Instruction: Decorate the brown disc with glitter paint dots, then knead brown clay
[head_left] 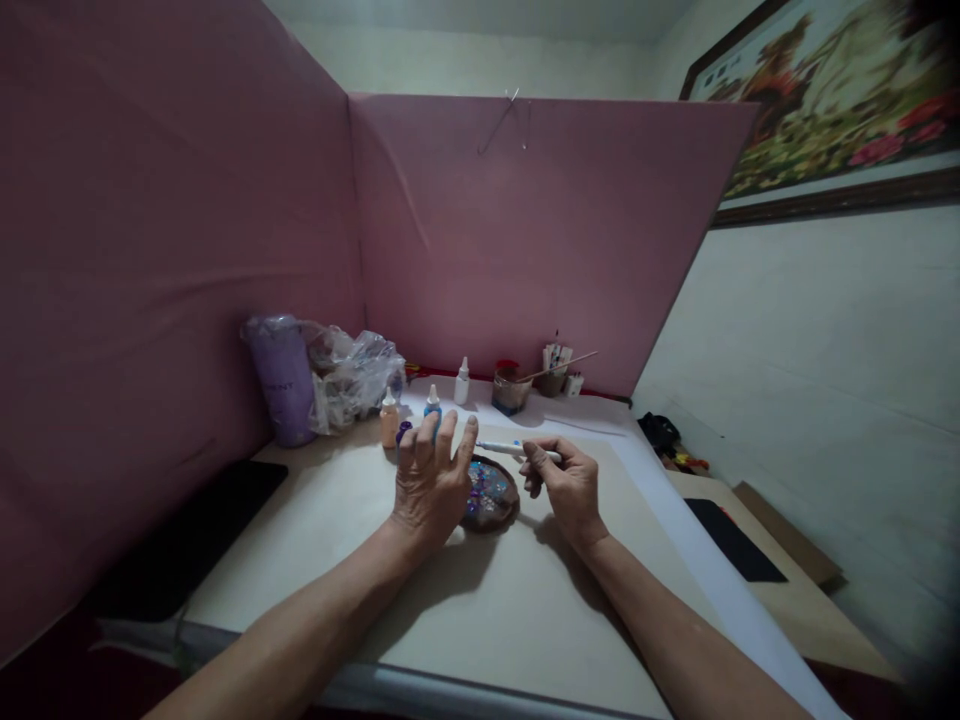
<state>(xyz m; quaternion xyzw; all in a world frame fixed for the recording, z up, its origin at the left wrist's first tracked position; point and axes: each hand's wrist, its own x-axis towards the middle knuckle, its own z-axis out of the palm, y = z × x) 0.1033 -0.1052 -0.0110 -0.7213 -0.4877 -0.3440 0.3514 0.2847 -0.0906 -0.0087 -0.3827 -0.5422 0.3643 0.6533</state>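
Both bare forearms enter from bottom edge, converge toward frame centre. Left hand (431, 480) just left of centre, back to camera, fingers spread and raised, palm down. Right hand (566, 482) just right of centre, fingers curled in pinch grip, knuckles up, wrist low.

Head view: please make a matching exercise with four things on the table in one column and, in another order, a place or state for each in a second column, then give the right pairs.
Things:
1. white pen
2. round painted piece
3. purple cup
4. left hand

Places or states:
A. stands at the far left, beside a crumpled plastic bag
B. held in the right hand
C. open, fingers spread, above the painted piece's left edge
D. lies flat on the table between the two hands

Pairs: 1-B, 2-D, 3-A, 4-C
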